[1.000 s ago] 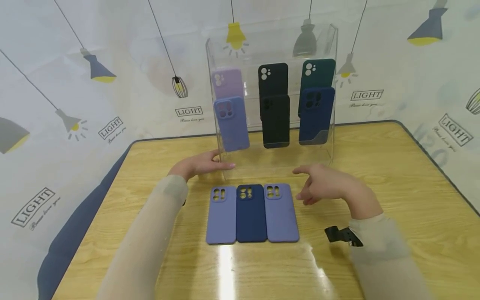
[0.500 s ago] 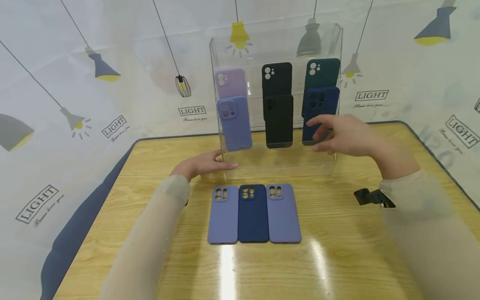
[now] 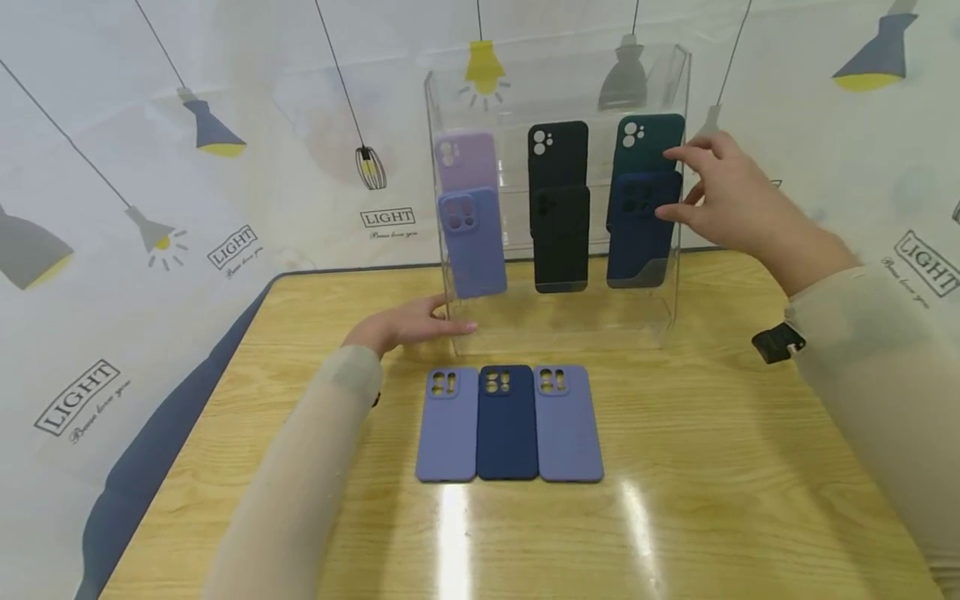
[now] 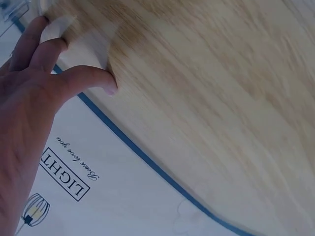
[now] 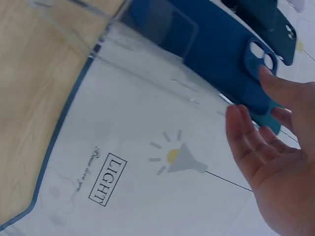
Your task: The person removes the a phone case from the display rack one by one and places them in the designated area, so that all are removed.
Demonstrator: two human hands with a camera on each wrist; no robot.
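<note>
A clear acrylic display stand (image 3: 555,337) holds phone cases in two overlapping rows. My left hand (image 3: 408,325) grips its lower left edge, thumb in front and fingers behind. My right hand (image 3: 731,196) is raised at the stand's right side, thumb and fingers spread apart. Its thumb is near the navy case (image 3: 637,242), and its forefinger near the dark green case (image 3: 648,146) behind that; contact is unclear. In the right wrist view the thumb lies by the camera cutouts of the navy case (image 5: 221,59). Nothing is held in that hand.
The stand also bears lilac (image 3: 468,154), light blue (image 3: 476,250) and black cases (image 3: 562,242). On the wooden table (image 3: 712,433) before it, a purple case (image 3: 447,433), another navy case (image 3: 507,433) and a second purple case (image 3: 570,433) lie side by side. A printed backdrop stands behind.
My right hand has risen from beside the flat cases, past the navy case's lower part, to the upper right of the stand. My left hand stays at the stand's lower left edge.
</note>
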